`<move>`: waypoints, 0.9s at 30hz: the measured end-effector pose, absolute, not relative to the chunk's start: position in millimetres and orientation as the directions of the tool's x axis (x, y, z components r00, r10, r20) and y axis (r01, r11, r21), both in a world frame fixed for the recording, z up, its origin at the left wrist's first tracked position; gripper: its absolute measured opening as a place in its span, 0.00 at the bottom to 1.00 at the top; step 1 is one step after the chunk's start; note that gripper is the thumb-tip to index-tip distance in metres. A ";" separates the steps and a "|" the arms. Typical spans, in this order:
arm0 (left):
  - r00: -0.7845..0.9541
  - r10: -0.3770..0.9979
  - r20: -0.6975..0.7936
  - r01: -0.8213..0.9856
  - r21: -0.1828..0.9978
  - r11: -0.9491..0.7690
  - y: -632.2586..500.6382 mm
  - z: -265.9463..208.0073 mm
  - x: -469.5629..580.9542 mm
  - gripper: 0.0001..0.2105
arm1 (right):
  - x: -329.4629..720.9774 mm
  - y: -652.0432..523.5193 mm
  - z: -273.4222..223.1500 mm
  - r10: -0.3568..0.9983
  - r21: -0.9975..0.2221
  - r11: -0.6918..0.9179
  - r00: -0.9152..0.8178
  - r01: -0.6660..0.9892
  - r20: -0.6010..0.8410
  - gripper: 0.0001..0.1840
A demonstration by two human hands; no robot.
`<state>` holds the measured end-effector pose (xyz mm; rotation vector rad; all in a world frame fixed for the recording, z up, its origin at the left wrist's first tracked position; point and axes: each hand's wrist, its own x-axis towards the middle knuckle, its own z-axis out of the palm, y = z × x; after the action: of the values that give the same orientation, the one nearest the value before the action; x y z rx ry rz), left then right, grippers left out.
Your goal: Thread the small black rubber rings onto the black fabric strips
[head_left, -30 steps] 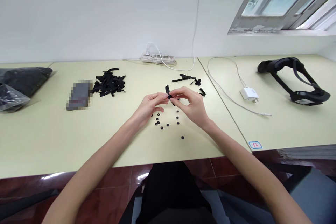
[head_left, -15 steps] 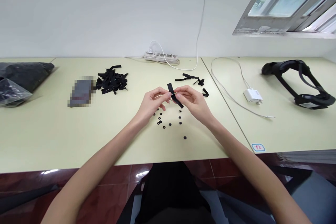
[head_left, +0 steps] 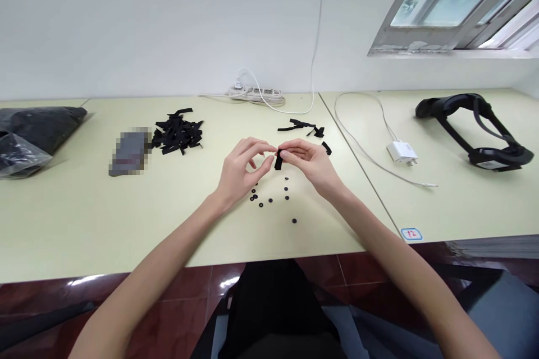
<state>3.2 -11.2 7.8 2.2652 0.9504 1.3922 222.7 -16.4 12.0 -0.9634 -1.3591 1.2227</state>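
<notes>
A short black fabric strip (head_left: 278,160), hanging down and apparently folded, is pinched between the thumb and fingers of my right hand (head_left: 310,164). My left hand (head_left: 244,167) is just left of it, thumb and index finger apart, with the index fingertip at the strip's upper edge; whether it touches I cannot tell. Below the hands, several small round black snap pieces (head_left: 287,197) lie scattered on the table, some with light centres. Beyond my right hand are a few loose black strips (head_left: 306,124). A heap of similar strips (head_left: 179,133) lies to the left.
On the pale table (head_left: 138,224) are a blurred-out dark object (head_left: 129,151) and a black plastic bag (head_left: 37,129) at left. A power strip (head_left: 256,93) lies by the wall. At right are a white charger (head_left: 402,152) with cable and a black headset (head_left: 475,129).
The black strip, earlier held diagonally by both hands, now hangs folded from my right hand. My left thumb and index finger have parted. The view has shifted slightly.
</notes>
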 end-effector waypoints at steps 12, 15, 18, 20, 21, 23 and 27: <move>0.400 0.909 0.122 0.121 0.975 -0.184 -6.8 11.5 4.0 0.18 | 215.3 -16.5 1.3 0.995 -0.991 0.007 -0.102 -0.135 0.021 0.18; 0.340 0.935 0.100 0.064 0.989 -0.130 -0.5 10.2 2.0 0.20 | 217.6 -11.6 -3.0 0.992 -0.975 -0.080 -0.115 -0.205 -0.057 0.20; 0.155 0.987 0.027 -0.058 0.998 -0.019 15.7 5.3 -9.0 0.22 | 227.0 -0.2 -7.4 0.993 -0.989 -0.049 -0.112 -0.141 -0.033 0.18; -0.028 1.000 -0.012 -0.162 0.987 0.007 32.8 -0.4 -26.0 0.23 | 237.6 9.4 -10.8 0.992 -0.993 0.099 -0.084 0.060 0.093 0.13; -0.123 0.992 -0.033 -0.202 0.979 0.008 42.4 -3.5 -37.4 0.23 | 243.8 14.0 -12.9 0.978 -0.956 0.207 -0.045 0.209 0.202 0.10; -0.264 0.962 -0.076 -0.256 0.967 0.006 61.4 -8.9 -62.9 0.20 | 256.3 21.0 -18.2 0.926 -0.797 0.340 -0.030 0.499 0.377 0.09; -0.389 0.915 -0.107 -0.306 0.952 -0.018 84.9 -12.5 -104.6 0.13 | 270.9 26.6 -31.0 0.888 -0.558 0.413 -0.182 0.720 0.421 0.15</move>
<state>-104.6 84.9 -12.5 0.7174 1.2759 1.5955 270.9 26.6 -31.0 -1.3645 -1.9600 0.3026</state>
